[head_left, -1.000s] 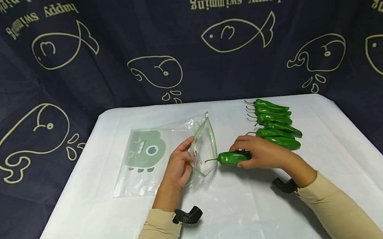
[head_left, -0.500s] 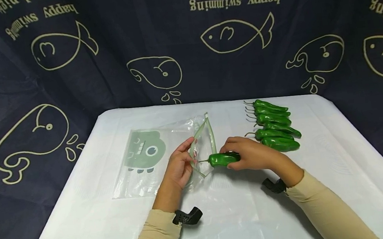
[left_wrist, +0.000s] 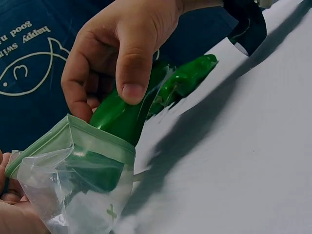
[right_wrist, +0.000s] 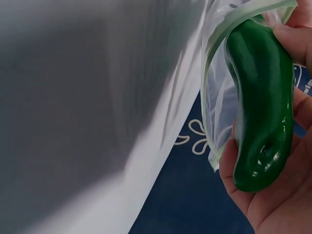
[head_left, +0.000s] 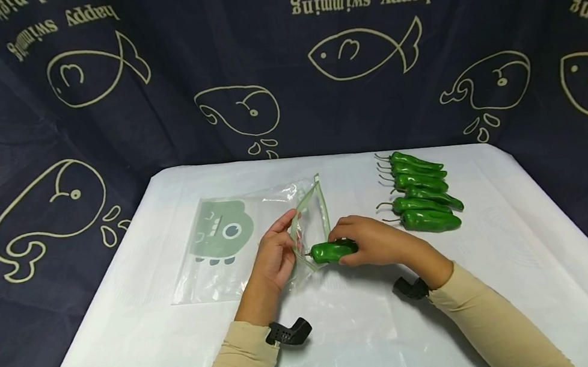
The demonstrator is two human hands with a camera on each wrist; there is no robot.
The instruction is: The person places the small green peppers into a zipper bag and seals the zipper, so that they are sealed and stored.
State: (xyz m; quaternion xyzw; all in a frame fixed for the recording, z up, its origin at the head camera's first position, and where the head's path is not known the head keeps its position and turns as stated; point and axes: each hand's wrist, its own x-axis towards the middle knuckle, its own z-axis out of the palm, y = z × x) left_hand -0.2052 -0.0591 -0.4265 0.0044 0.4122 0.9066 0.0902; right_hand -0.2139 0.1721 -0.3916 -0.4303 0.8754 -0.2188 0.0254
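Observation:
My left hand (head_left: 276,258) pinches the green-edged rim of a clear zip bag (head_left: 212,229) with a green monster print and spreads its mouth to the right. With thumb and fingers on either side, my right hand (head_left: 374,241) grips a green pepper (head_left: 326,252), stem end toward the bag. In the left wrist view, the front part of the pepper (left_wrist: 114,117) sits inside the bag's mouth, showing through the plastic. The rounded tip of the pepper (right_wrist: 261,165) faces the right wrist camera, outside the rim.
Several more green peppers (head_left: 429,219) lie in a row at the right back of the white-covered table (head_left: 356,346). A dark blue curtain (head_left: 278,46) with fish and whale drawings hangs behind. Each wrist wears a black camera mount (head_left: 289,332).
My right hand has moved left with the pepper, bringing its stem end from beside the bag's rim into the mouth. My left hand and the bag have hardly moved.

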